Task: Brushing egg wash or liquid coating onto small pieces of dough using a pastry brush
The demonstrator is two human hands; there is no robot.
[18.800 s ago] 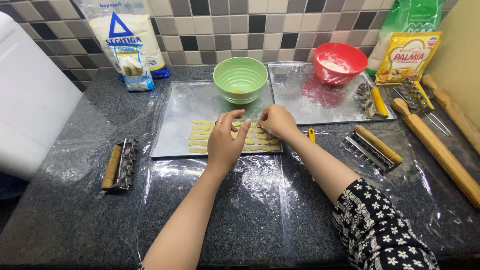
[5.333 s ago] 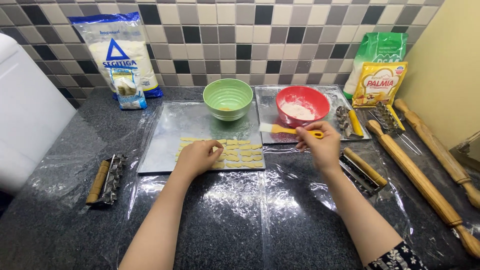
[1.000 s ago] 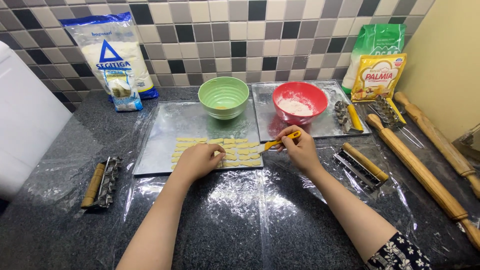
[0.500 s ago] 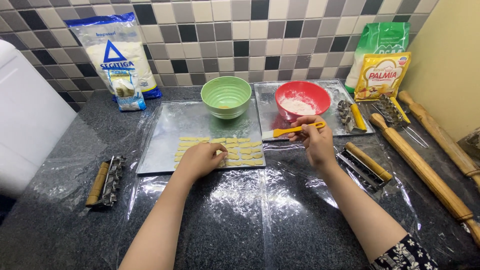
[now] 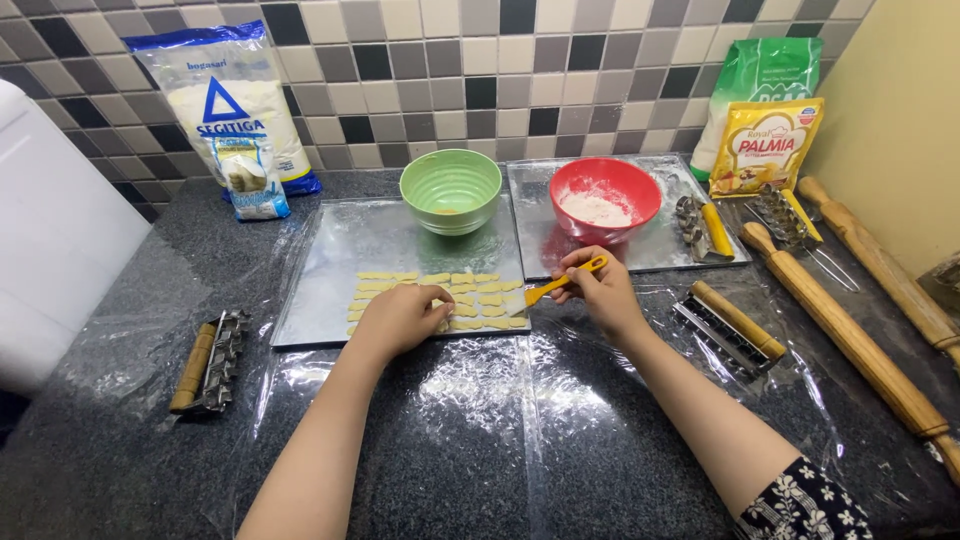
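Two bare hands are working over a metal tray point(image 5: 330, 300) on the dark counter. Her right hand point(image 5: 598, 292) is pinching a small yellow-handled brush point(image 5: 560, 284), fingers closed round the handle — the bristle end is pointing left from the grip, just at the edge of the rows of pale dough strips point(image 5: 455, 298). Her left hand point(image 5: 402, 318) is lying loosely curled on the strips' near corner, holding nothing that I can make out. Beyond the brush grip a red bowl point(image 5: 604, 198) is sitting on a second tray — a green bowl point(image 5: 451, 190) is standing just left of it.
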